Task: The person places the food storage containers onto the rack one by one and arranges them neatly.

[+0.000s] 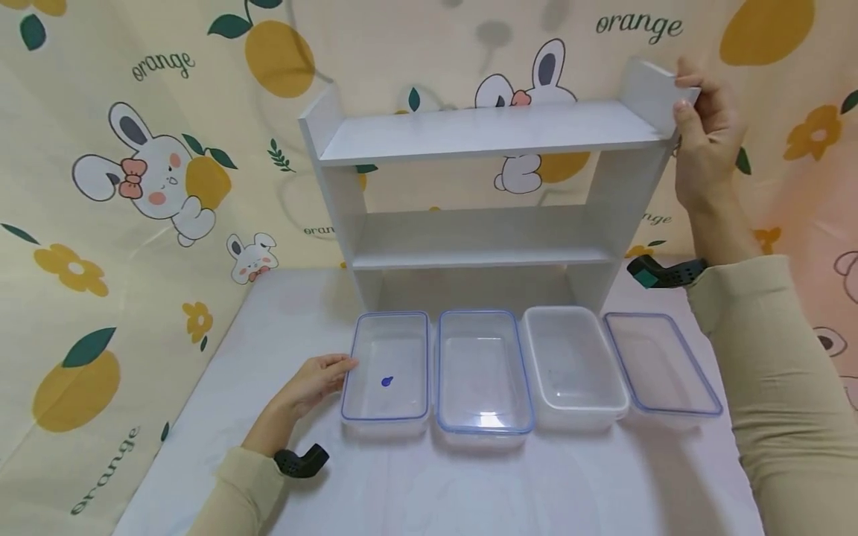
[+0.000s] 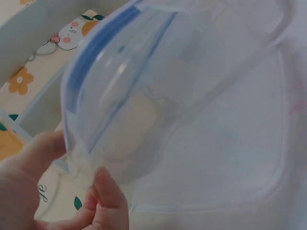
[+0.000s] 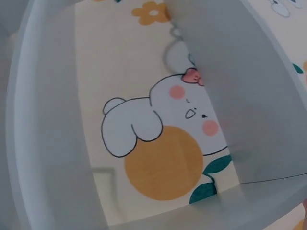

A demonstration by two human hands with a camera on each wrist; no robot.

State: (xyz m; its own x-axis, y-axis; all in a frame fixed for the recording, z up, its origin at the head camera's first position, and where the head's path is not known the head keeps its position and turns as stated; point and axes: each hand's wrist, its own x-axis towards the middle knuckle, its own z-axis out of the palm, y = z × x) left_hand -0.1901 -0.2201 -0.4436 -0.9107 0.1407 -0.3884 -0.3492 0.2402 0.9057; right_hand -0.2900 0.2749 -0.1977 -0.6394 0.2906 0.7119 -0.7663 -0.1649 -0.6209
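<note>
My left hand (image 1: 318, 381) pinches the left edge of the leftmost clear plastic food container (image 1: 389, 365), which has a blue-rimmed lid with a small blue mark. In the left wrist view, my thumb and fingers (image 2: 109, 191) lie around a corner of that container (image 2: 206, 153). Higher up, my right hand (image 1: 712, 138) grips the top of the right side panel of a white shelf unit (image 1: 496, 134), thumb on the near face and fingers behind. The right wrist view looks into the shelf (image 3: 254, 96); the right hand is outside that view.
To the right stand a second blue-rimmed container (image 1: 479, 372), one with a whitish rim (image 1: 576, 365) and another blue-rimmed one (image 1: 663, 361). All sit in a row on the white tabletop (image 1: 415, 491), before the shelf. A patterned cloth (image 1: 402, 45) hangs behind.
</note>
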